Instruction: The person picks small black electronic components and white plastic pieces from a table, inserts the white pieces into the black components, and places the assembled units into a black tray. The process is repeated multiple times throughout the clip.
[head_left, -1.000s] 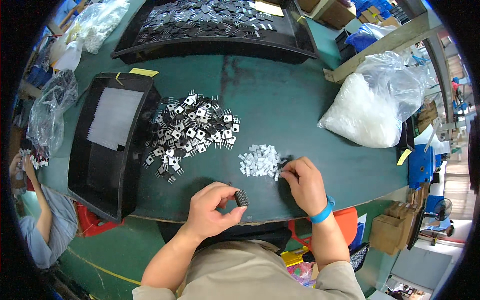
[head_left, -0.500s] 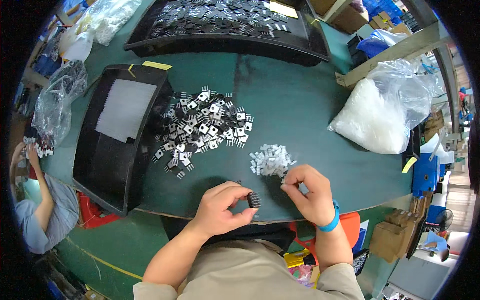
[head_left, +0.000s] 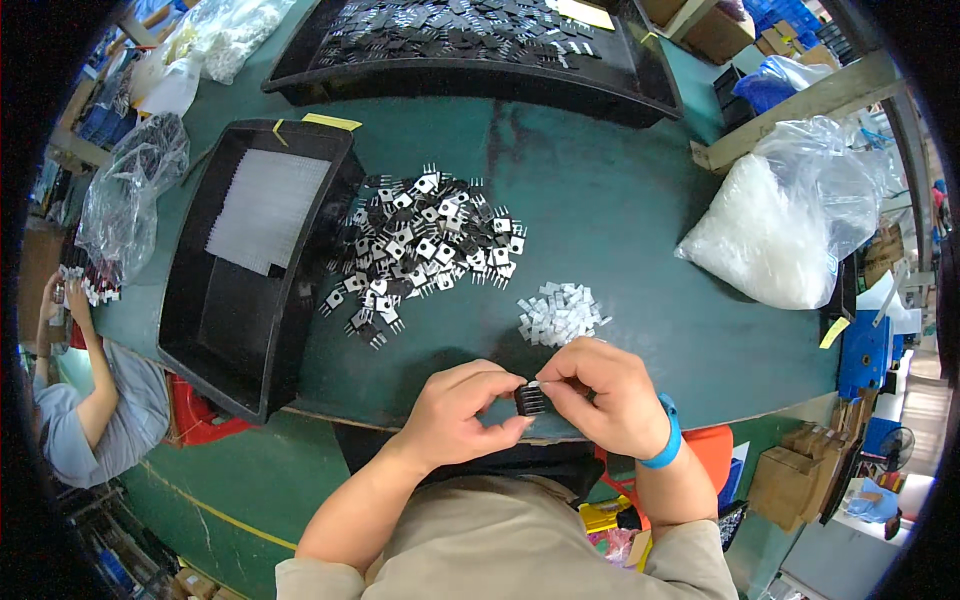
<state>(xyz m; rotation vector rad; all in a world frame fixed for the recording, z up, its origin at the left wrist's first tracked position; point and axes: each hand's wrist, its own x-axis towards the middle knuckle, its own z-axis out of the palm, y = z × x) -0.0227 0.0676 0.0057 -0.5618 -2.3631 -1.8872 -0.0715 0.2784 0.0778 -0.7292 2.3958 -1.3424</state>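
Observation:
Between the thumb and fingers of my left hand (head_left: 458,412) is a small stack of black transistors (head_left: 530,401), their metal legs showing. My right hand (head_left: 608,402) is closed in a pinch at the stack's upper right corner. A sliver of a small white piece (head_left: 537,383) shows at its fingertips, mostly hidden. Just beyond the right hand lies a small heap of translucent white pieces (head_left: 562,316). Farther left, a larger heap of loose transistors (head_left: 425,245), black with silvery faces, spreads over the green table (head_left: 600,190).
At the left stands a black tray (head_left: 225,335) with a white ridged sheet (head_left: 268,210) inside. A bigger black tray (head_left: 470,80) full of transistors sits at the back. Bags of white pieces (head_left: 750,235) rest at the right. Another person (head_left: 105,405) works at far left.
My right hand has moved left from the white heap to the stack in my left hand. The stack has turned so its legs show more. The whole view has shifted slightly.

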